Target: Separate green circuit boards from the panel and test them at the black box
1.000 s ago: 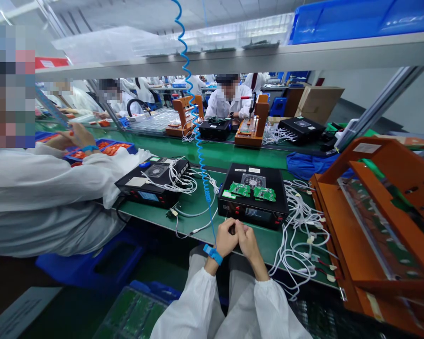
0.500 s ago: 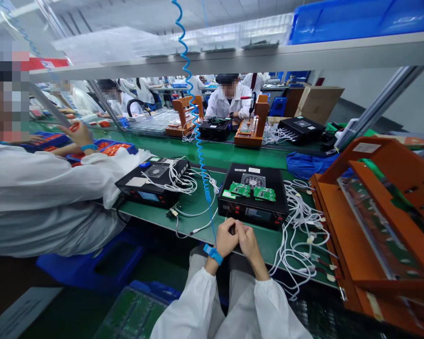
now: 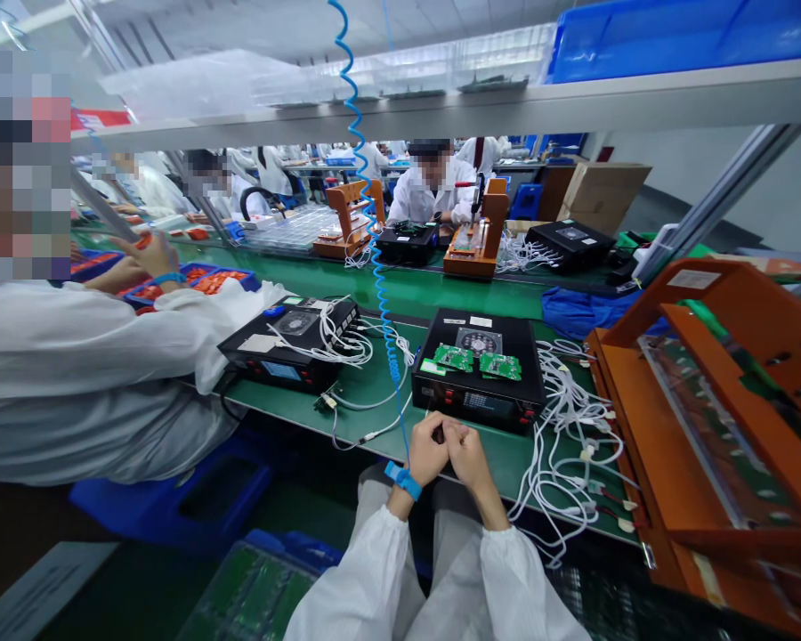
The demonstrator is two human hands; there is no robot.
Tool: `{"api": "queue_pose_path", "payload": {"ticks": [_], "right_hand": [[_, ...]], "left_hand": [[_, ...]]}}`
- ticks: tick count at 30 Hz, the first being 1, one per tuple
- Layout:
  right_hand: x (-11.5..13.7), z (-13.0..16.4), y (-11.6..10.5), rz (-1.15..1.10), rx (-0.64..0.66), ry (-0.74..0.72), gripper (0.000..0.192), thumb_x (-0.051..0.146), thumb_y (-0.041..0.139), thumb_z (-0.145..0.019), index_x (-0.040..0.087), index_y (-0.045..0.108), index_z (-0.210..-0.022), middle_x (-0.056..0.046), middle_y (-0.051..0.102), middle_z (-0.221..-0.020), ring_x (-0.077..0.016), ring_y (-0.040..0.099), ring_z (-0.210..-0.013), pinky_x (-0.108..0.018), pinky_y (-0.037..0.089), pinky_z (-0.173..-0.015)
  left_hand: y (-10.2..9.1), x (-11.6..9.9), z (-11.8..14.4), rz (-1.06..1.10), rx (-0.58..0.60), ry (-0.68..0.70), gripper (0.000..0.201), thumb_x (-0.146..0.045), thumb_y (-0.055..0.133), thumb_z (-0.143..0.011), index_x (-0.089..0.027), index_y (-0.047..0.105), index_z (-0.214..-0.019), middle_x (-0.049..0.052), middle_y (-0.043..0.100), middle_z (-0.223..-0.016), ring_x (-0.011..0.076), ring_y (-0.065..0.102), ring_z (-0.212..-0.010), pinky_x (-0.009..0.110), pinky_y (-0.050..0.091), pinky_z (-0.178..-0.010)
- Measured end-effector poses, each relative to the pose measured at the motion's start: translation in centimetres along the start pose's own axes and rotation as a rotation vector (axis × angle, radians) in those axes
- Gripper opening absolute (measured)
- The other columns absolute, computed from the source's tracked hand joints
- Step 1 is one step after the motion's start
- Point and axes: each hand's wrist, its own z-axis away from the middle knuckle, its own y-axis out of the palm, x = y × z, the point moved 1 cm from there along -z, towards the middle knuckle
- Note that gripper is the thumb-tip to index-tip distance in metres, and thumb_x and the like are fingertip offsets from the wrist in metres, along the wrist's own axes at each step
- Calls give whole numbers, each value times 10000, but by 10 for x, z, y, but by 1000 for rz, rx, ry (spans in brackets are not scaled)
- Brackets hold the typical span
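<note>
Both hands, left hand (image 3: 428, 452) and right hand (image 3: 467, 454), are pinching something tiny (too small to identify) at the worktop (image 3: 440, 294) edge, 6 o'clock of the black tester (image 3: 479, 369). It is probably light and fiddly, best gripped by fingertips.

An electronics assembly line on a factory floor. Long benches topped with green mat (image 3: 433, 289), running in rows toward the back. Black test boxes (image 3: 479, 369) with small displays and red buttons, one carrying green circuit boards (image 3: 475, 360). Bundles of white connector leads (image 3: 567, 418) spilling over the bench edge. Orange press fixtures (image 3: 714, 401) on this bench and the next. Blue coiled cord (image 3: 367, 205) dropping from overhead to a blue wrist strap (image 3: 402, 481). Workers in white coats (image 3: 93, 356) seated shoulder to shoulder, more across the aisle. Blue bins (image 3: 681, 36) on the overhead shelf, trays of boards (image 3: 254, 592) down by the knees.
</note>
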Motion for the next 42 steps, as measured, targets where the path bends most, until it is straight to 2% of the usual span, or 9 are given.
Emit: {"api": "queue_pose_path", "payload": {"ticks": [12,21,28,33,42], "right_hand": [[-1,1,0,12,-5,-16,374,416,466,-886,162,541,-622,-22,570,-619,-147,498,-593,-251,382,-577],[1,0,0,15,-14,-4,369,428,484,-861,170,516,-599,-13,536,-575,-146,484,-568,-253,382,-563],[0,0,0,9,-14,-14,364,421,478,-872,162,551,-627,-26,583,-613,-154,515,-595,-253,402,-579],[-4,0,1,17,-14,-17,377,428,474,-864,178,486,-583,-2,523,-568,-138,472,-571,-246,377,-561],[-1,0,0,26,-10,-20,368,430,457,-865,175,496,-602,-7,526,-585,-142,476,-579,-252,371,-570]], "left_hand": [[0,0,1,0,6,7,86,-215,672,-836,-169,738,-805,39,700,-797,179,622,-760,279,476,-727],[-1,0,0,-4,8,10,86,-213,666,-839,-172,735,-807,42,705,-809,182,629,-778,278,479,-730],[0,0,0,-6,1,13,91,-225,668,-836,-172,735,-806,42,706,-798,181,633,-765,277,482,-718],[0,0,0,-13,-1,13,85,-214,666,-830,-172,735,-803,43,707,-798,185,635,-773,284,483,-731],[-1,2,1,-3,10,14,82,-210,664,-838,-175,735,-818,41,709,-821,184,636,-791,283,479,-735]]}}
